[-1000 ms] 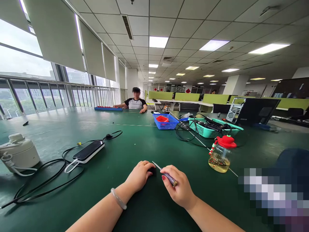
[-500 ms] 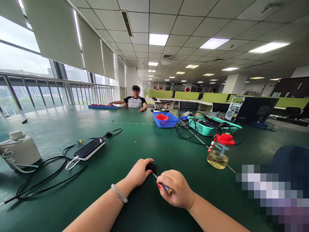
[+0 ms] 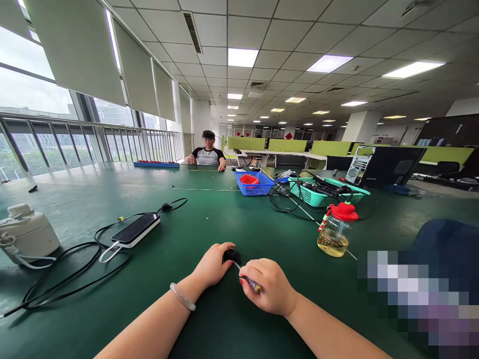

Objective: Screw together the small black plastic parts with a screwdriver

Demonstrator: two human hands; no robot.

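My left hand (image 3: 212, 265) is closed round a small black object (image 3: 232, 256) on the green table, thumb on its near side and fingers over the far side. The object is partly covered, and its exact kind does not show. My right hand (image 3: 266, 285) grips a screwdriver (image 3: 253, 284) with a dark, translucent-looking handle. The thin metal shaft points up and left to the black object, its tip at the near edge beside my left thumb. Whether the tip sits in a screw cannot be made out.
Left of my hands lie a power bank (image 3: 135, 230) and looped black cable. A white bottle (image 3: 28, 232) stands farther left. To the right are a red-lidded jar (image 3: 334, 239), a blue basket (image 3: 254, 190) and a teal basket (image 3: 318, 199). Another person (image 3: 207, 155) sits across the table.
The view has shifted slightly, so everything sits a little farther left. Both hands keep their hold on the screwdriver and black object. The person opposite has drawn a hand back from the blue tray.
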